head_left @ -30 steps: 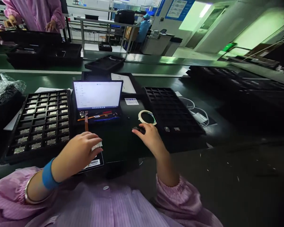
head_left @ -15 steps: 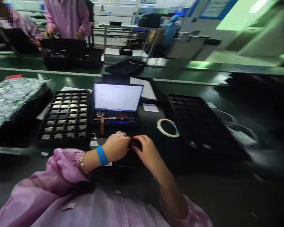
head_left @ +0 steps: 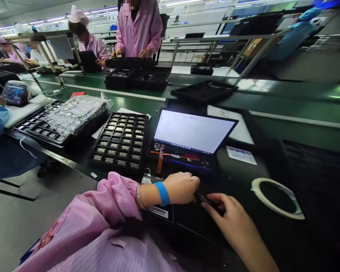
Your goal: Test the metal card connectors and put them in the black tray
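My left hand (head_left: pixel 183 187), with a blue band on the wrist, is closed, its fingertips at one end of a small dark part (head_left: pixel 206 200). From the other side my right hand (head_left: pixel 228 209) pinches the same part between thumb and fingers. The part's kind is too dark to tell. Behind the hands stands a lit screen (head_left: pixel 195 130), with an orange ribbon cable (head_left: pixel 160 160) and opened electronics in front of it. Under my left forearm lies a dark flat panel with a barcode label (head_left: pixel 160 212), partly hidden.
A black compartment tray (head_left: pixel 117 145) of small metallic parts stands left, beside a bubble-wrapped stack (head_left: pixel 79 111). To the right lie a tape roll (head_left: pixel 277 198) and a handwritten card (head_left: pixel 241 155). Co-workers in pink (head_left: pixel 138 30) work across the green bench (head_left: pixel 136 96).
The view has swung left, so the bench things appear farther right and more co-workers show. Both hands stay together at the small dark part.
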Tool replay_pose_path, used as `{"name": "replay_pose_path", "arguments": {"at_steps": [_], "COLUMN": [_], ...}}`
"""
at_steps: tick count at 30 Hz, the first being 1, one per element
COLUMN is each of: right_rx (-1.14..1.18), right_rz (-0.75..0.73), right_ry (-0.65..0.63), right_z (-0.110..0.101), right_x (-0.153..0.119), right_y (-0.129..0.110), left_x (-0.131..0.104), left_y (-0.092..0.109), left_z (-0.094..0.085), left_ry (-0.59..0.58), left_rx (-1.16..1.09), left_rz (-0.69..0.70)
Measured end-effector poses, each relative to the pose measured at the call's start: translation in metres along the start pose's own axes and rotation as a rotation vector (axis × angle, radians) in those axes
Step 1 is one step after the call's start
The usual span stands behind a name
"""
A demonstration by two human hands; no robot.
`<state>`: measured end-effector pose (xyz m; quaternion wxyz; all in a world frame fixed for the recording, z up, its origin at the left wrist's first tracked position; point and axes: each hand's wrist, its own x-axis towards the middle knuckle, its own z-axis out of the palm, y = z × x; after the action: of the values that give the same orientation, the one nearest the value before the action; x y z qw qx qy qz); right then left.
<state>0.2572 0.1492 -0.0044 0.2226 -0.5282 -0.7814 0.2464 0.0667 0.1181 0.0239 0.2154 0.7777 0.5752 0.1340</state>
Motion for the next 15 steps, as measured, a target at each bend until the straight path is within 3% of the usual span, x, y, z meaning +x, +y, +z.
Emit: {"name": "replay_pose_path", "arguments": {"at_steps": [5,9,12,15], "right_rx": [-0.015,0.103,0.184,0.369], "right_rz": [0.018,0.062,0.048,0.014], "right_ry": [-0.011,0.022,0.114,0.099], "right_z": [-0.001,-0.002,-0.008,-0.018], "right_x": [-0.003,-0.014,-0.031,-0.055], "right_y": [-0.009,-0.018,-0.037,-0.067], "left_x": [-0.017,-0.046,-0.074,-0.102], "left_y": [0.005,0.005,0.003,0.005], "left_z": [-0.01,-0.023,-0.027,-0.029], "left_ry": [0.024,0.127,0.224,0.199], "left_rx": [-0.05,-0.188,-0.574,-1.106], "left_rz": [-0.034,-0.058,-0.137,-0.244]}}
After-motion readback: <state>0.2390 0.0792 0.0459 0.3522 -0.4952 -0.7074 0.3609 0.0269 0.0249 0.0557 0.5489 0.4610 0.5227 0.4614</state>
